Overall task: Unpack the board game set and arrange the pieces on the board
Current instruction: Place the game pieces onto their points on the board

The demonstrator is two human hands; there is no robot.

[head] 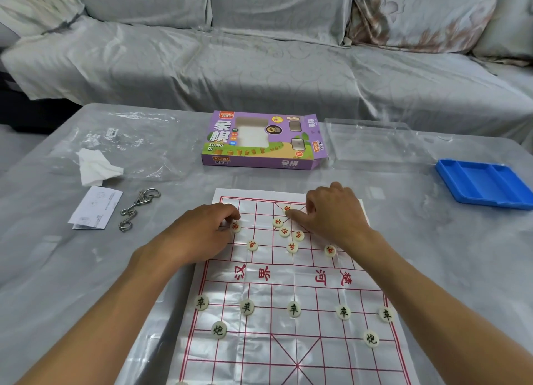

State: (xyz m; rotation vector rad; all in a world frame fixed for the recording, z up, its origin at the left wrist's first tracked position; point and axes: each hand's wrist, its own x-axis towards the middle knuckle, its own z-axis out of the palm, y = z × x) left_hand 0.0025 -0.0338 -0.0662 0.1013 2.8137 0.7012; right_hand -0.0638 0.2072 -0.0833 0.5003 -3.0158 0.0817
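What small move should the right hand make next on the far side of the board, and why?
Probably slide the red-lettered round piece under the right hand onto the far edge line of the red-lined paper board: it sits near the palace top, while other red pieces cluster loosely.

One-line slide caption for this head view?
Both hands, left and right, place red-marked pieces on the far half of a paper xiangqi board.

Home living room, cloth-draped sofa point(259, 53) with cushions point(424, 12), covered low table point(432, 240)
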